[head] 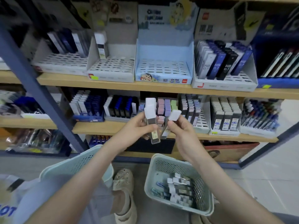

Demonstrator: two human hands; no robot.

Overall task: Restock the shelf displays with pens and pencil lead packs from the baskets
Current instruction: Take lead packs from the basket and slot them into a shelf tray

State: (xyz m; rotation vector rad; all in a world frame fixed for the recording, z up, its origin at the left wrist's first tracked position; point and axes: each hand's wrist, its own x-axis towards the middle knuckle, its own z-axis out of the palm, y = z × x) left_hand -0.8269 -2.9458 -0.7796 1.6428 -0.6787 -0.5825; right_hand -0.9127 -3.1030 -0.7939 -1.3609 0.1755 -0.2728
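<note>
- Head view: the left hand (139, 126) grips at least two white-capped lead packs (150, 110) upright. Its fingers are curled behind them and the thumb is clamped on the front, with the packs in front of the lower shelf (100, 129).
- The right hand (182, 129) pinches a single lead pack (174, 115) between thumb and curled fingers. The pack is tilted, with its white cap uppermost, just beside the left hand's packs.
- Below the arms, the right basket (148, 183) on the floor holds loose lead packs (179, 189) lying in a heap (their labels are too small to read).
- The left basket (72, 165) sits under the left forearm; its contents are hidden.
- On the upper shelf (113, 84), the light-blue display tray (163, 46) carries a cartoon figure and a small red logo that looks like "deli"; its slots hold nothing.
- The white tray (113, 70) to its left holds one lone pack (102, 46) marked "100x".
- To the right, the HB packs (221, 62) stand in rows, several printed "HB 0.7".
- On the lower shelf at the right, the grey-capped packs (226, 117) read "100".
</note>
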